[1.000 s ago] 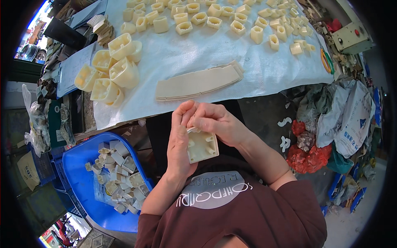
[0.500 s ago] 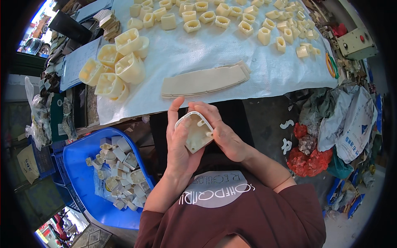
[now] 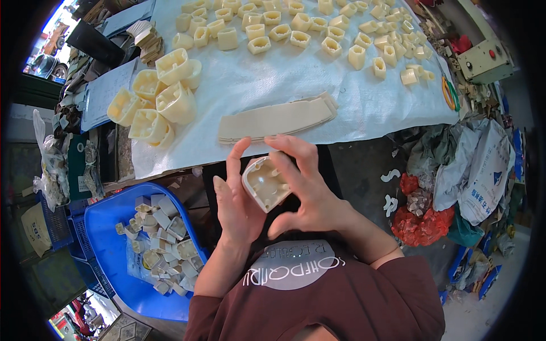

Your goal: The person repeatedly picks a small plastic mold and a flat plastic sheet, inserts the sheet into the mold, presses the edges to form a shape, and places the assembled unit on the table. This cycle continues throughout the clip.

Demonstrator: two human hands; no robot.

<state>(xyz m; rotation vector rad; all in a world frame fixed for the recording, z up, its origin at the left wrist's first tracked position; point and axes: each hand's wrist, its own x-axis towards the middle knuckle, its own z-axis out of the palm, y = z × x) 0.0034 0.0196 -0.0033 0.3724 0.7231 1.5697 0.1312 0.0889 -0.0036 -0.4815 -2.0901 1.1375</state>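
Note:
A cream hollow shell with a rounded top edge and small posts inside faces up in front of my chest. My left hand carries it against the palm and fingers, with the thumb spread off to the side. Over its right edge reaches my right hand, fingers stretched and thumb well apart; one fingertip overlaps the rim, and I cannot tell how firmly it touches. Just beyond the hands, a stack of curved beige strips lies near the front edge of the white sheet.
Larger cream hollow pieces cluster at the sheet's left, and several small ones spread across the back. A blue tub of pale pieces stands at lower left. Plastic bags and a red bag lie at right.
My right hand has loosened from the shell, its fingers and thumb now spread. The left thumb has lifted out of the shell to the left. The view has shifted slightly.

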